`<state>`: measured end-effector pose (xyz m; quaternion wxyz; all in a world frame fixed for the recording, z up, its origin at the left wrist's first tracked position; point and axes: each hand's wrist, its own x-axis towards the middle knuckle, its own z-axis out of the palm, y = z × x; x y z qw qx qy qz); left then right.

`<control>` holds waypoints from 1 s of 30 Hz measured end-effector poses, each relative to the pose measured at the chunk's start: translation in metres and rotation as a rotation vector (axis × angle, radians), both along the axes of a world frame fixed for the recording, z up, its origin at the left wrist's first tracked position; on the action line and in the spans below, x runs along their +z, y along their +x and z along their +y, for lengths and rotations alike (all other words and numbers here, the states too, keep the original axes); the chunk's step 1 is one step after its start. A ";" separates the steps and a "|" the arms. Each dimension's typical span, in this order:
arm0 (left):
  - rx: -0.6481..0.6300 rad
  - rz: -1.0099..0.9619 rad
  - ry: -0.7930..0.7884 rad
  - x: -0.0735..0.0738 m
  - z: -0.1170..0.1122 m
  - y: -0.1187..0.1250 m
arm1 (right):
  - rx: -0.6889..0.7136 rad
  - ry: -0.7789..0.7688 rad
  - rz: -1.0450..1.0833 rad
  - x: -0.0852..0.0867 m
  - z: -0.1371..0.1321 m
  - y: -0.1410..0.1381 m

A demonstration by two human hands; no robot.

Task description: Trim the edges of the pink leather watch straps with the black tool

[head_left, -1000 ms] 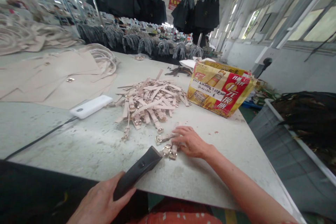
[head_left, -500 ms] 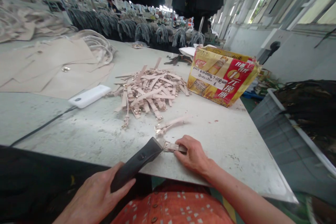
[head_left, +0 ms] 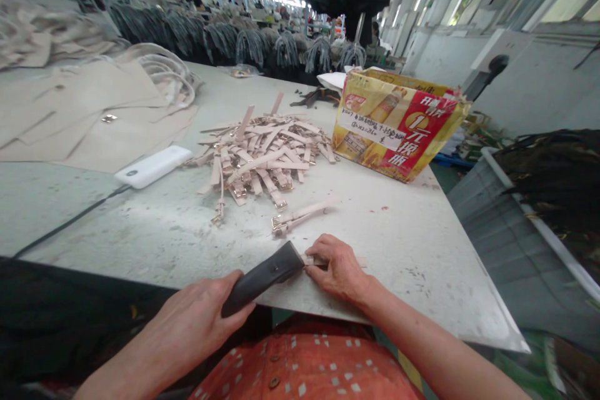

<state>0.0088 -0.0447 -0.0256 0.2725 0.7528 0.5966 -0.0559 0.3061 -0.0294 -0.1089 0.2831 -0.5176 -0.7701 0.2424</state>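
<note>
My left hand (head_left: pixel 210 306) is wrapped round a black hair clipper (head_left: pixel 265 276), its head pointing right. The clipper's head meets the near end of a small pale buckle strap (head_left: pixel 307 259), covering its buckle. Fingers and thumb of my right hand (head_left: pixel 337 265) pinch that strap close to the table's front edge. Just beyond lie a couple of loose buckle straps (head_left: pixel 300 217). A heap of pale pink straps with metal buckles (head_left: pixel 262 162) spreads over the middle of the table.
A yellow and red cardboard box (head_left: pixel 394 128) stands on the table (head_left: pixel 403 244) at right. To the left are a white device with a black cable (head_left: pixel 152 167) and flat beige pieces (head_left: pixel 84 100). A grey bin of dark material (head_left: pixel 529 225) is beyond the right edge.
My left hand has brought the clipper rightward, over the buckle end of the strap. My right hand keeps its pinch on the strap. The view has shifted slightly.
</note>
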 end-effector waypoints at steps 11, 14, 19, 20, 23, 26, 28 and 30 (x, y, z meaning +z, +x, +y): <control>-0.049 0.063 0.077 0.002 0.014 0.009 | -0.017 -0.022 -0.015 0.002 0.004 0.004; -0.033 0.030 0.068 -0.005 0.017 0.006 | -0.027 0.016 -0.016 0.002 0.002 0.005; -0.032 -0.010 0.040 0.000 0.019 0.007 | -0.014 0.018 -0.039 0.006 0.001 0.005; -0.035 -0.001 0.029 0.002 0.020 0.009 | -0.009 0.017 -0.060 0.008 0.001 0.005; -0.045 0.041 -0.004 0.007 0.021 0.012 | 0.016 -0.009 -0.155 0.018 0.002 0.005; -0.062 0.059 0.011 0.009 0.021 0.015 | 0.053 -0.045 -0.278 0.030 0.004 0.006; -0.073 0.062 0.019 0.009 0.020 0.016 | 0.077 -0.064 -0.334 0.038 0.005 0.007; -0.081 0.061 0.002 0.009 0.020 0.017 | 0.101 -0.083 -0.357 0.044 0.006 0.009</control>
